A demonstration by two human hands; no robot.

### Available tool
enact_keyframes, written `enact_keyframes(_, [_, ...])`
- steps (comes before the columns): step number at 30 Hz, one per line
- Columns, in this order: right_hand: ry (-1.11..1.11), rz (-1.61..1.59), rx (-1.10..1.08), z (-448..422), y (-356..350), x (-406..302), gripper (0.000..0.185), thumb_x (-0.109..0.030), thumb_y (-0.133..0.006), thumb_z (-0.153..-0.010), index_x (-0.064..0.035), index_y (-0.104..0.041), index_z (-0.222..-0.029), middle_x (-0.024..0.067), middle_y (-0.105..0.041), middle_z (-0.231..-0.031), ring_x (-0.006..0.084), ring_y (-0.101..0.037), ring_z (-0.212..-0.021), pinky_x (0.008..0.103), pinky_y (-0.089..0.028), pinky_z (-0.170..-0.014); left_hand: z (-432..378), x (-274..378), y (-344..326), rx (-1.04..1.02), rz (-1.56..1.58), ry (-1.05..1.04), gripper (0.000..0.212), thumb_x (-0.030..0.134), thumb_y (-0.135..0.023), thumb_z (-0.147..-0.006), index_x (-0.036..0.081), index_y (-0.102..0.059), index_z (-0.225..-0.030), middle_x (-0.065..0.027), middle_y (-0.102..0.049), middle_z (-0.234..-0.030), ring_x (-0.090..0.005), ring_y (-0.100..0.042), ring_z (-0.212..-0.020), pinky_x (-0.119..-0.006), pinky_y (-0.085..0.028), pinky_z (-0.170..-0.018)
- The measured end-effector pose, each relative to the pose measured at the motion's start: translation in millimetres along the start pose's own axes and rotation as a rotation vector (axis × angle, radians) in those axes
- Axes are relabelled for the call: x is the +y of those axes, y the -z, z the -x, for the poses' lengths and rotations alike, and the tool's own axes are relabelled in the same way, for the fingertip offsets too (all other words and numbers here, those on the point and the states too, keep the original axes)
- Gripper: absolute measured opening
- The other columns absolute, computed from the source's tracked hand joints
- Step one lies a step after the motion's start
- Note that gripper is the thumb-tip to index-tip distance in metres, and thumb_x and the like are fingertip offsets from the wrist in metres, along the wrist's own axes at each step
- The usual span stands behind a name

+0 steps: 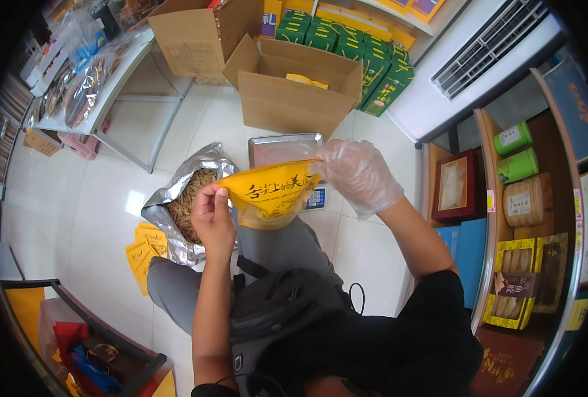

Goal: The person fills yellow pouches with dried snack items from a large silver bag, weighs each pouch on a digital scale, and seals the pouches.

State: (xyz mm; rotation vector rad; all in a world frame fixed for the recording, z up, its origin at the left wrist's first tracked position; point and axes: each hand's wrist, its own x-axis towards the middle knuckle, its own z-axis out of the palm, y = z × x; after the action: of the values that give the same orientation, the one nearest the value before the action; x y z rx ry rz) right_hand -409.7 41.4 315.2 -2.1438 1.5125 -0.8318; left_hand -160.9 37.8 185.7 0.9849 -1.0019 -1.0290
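My bare left hand (pixel 213 218) pinches one top corner of a yellow printed pouch (pixel 274 196) between thumb and fingers. At the opposite top corner, my right hand (pixel 358 176), in a clear plastic glove, grips the pouch, so its top edge is stretched between both hands. Below and left, a large silver foil bag (pixel 162 198) stands open on the floor, filled with brown elongated dried pieces (pixel 187 211). Behind the pouch a metal tray (pixel 284 146) rests on a scale whose blue keypad (pixel 316 198) shows partly. Several flat yellow pouches (pixel 145 250) lie beside my knee.
An open cardboard box (pixel 294 94) with something yellow inside stands ahead, near green gift boxes (pixel 378 79). Shelves (pixel 492 198) with packaged goods run along the right. A white table (pixel 120 74) bearing plastic-wrapped goods is at upper left; a dark-framed rack (pixel 90 322) stands lower left.
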Motion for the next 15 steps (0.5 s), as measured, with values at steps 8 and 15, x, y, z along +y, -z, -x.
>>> enact_keyframes(8, [0.306, 0.385, 0.036, -125.7, 20.5, 59.2, 0.022, -0.024, -0.062, -0.088, -0.0033, -0.065, -0.094, 0.0188, -0.064, -0.088, 0.0332, -0.063, -0.085, 0.0396, -0.052, -0.077, -25.1, -13.2, 80.6, 0.020, -0.206, 0.152, 0.030, 0.018, -0.058, -0.098, 0.001, -0.058, -0.123, -0.0096, -0.066, -0.109, -0.0121, -0.064, -0.084, -0.022, -0.048, -0.071])
enact_keyframes(15, [-0.212, 0.393, 0.064, -228.0, 67.4, 111.2, 0.037, -0.031, -0.054, -0.093, -0.0071, -0.060, -0.121, 0.0150, -0.061, -0.124, 0.0269, -0.055, -0.119, 0.0351, -0.043, -0.102, -9.6, -7.5, 267.8, 0.427, -0.445, 0.244, 0.030, 0.021, -0.057, -0.097, 0.005, -0.060, -0.123, -0.0041, -0.066, -0.107, -0.0115, -0.062, -0.087, -0.024, -0.048, -0.074])
